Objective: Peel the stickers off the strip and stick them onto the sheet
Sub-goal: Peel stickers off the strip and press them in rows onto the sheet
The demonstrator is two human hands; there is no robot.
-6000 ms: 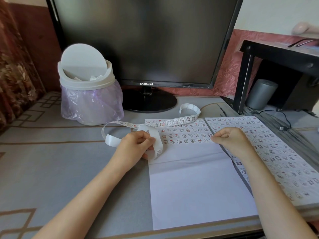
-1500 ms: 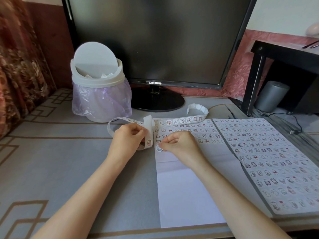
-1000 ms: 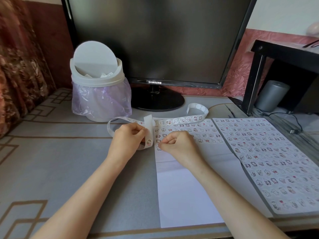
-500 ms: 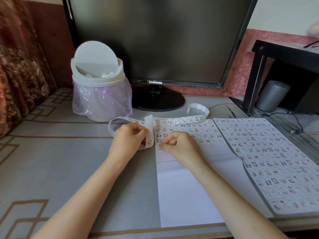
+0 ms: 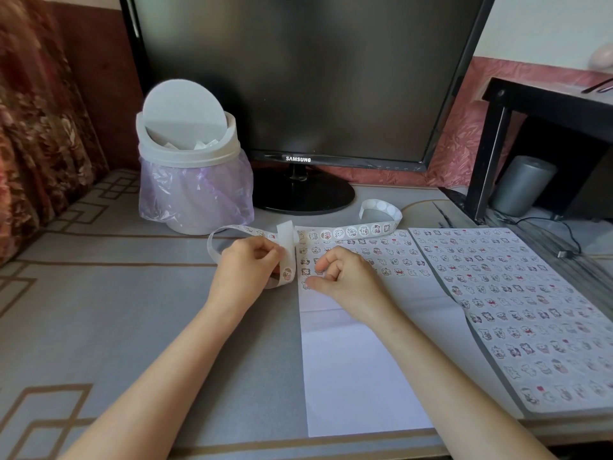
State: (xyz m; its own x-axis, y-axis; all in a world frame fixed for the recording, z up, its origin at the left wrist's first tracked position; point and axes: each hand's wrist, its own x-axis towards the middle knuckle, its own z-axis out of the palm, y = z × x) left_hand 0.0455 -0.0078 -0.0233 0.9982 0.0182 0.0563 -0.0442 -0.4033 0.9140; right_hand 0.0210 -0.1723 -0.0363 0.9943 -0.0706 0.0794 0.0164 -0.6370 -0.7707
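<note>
Desk (image 5: 99,310): two sheets (image 5: 358,376), one strip (image 5: 348,231) in left hand (image 5: 247,267).

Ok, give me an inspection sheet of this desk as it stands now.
Surface: grey patterned table mat, flat.
Job's things: sticker strip looped across the desk; sheet with sticker rows filling only its top; second sheet beside it, on the right, fully covered.
Clutter: white bin with purple liner; monitor, screen dark.
Grippers: left hand grips the sticker strip; right hand, fingers curled, thumb on the sheet's left edge.
Cables: black cable at far right.
Surroundings: black shelf, grey cylinder under it, patterned curtain on the left.
</note>
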